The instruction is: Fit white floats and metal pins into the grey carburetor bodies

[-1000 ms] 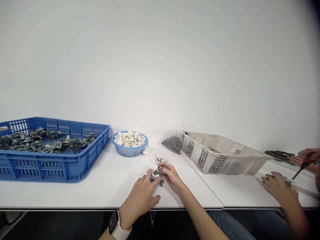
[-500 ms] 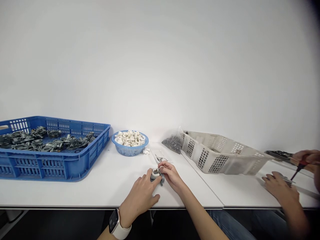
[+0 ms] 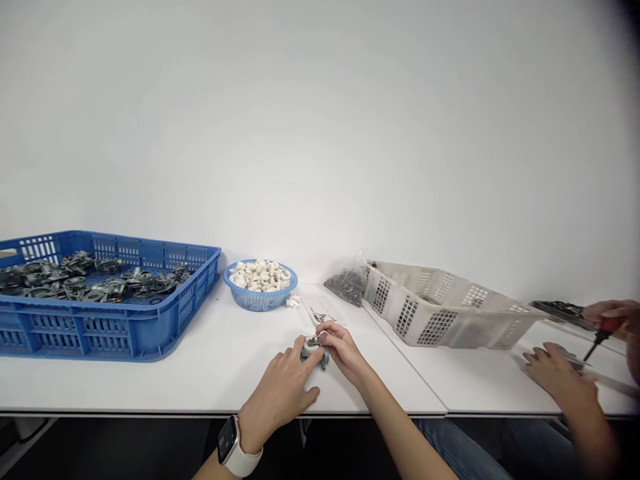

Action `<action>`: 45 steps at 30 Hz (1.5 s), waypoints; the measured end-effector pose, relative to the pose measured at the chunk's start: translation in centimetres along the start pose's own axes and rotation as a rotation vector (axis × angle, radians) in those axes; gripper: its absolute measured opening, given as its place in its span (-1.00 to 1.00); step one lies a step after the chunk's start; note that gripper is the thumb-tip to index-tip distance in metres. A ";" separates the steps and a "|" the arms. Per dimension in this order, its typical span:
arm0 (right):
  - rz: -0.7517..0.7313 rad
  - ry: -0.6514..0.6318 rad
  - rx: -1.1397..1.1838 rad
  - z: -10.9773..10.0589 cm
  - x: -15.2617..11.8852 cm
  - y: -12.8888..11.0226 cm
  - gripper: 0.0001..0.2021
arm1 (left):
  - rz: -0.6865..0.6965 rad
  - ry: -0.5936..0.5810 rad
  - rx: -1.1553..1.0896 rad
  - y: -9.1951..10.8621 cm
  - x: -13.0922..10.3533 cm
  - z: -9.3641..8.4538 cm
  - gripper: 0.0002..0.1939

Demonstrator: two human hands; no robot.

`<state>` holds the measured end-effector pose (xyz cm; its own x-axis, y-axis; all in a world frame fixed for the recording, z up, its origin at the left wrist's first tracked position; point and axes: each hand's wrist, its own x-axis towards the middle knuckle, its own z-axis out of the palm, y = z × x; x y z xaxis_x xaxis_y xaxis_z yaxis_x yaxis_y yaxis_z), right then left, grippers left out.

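Beyond the grip rose a plain white wall; right of the grip, two white tabletops met.

Bright blue covers the slotted rectangular plastic crate, dark grey its knobbly parts! Lighter blue colours the round plastic basket, white its curved pieces. The long plastic crate is off-white, grid-patterned; the small rounded part, white over grey!

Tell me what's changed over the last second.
A co-worker's screwdriver has tilted more upright, its handle shifting left in view. Nothing was visibly taken up or let go. The left hand stays on the part, right hand beside it; blue crate and basket unmoved.
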<state>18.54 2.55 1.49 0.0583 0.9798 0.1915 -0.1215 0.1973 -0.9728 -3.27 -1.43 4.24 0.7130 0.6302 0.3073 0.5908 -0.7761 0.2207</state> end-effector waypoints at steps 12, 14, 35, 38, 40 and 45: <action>0.006 -0.001 0.006 0.0 0.1 0.1 -0.86 | 0.001 -0.005 0.008 -0.1 0.0 -0.1 -0.38; 0.004 -0.005 -0.001 -0.1 0.1 0.2 -0.87 | 0.002 -0.005 0.009 -0.1 -0.1 -0.2 -0.40; 0.001 0.013 -0.022 0.2 -0.3 -0.5 -0.86 | 0.005 0.000 -0.040 -0.7 -0.1 -0.2 -0.32; -0.002 0.012 -0.009 0.3 -0.3 -0.5 -0.86 | 0.005 -0.001 -0.056 -0.8 -0.1 -0.4 -0.38; 0.000 0.009 -0.006 0.3 -0.3 -0.5 -0.86 | 0.005 0.002 -0.054 -0.7 -0.1 -0.5 -0.40; 0.009 -0.002 -0.003 0.1 -0.2 -0.3 -0.85 | 0.008 0.005 -0.041 -0.6 -0.2 -0.6 -0.39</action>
<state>18.49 2.27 1.71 0.0548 0.9816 0.1829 -0.1189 0.1883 -0.9749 -3.98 -1.13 4.66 0.7153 0.6243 0.3141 0.5693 -0.7812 0.2561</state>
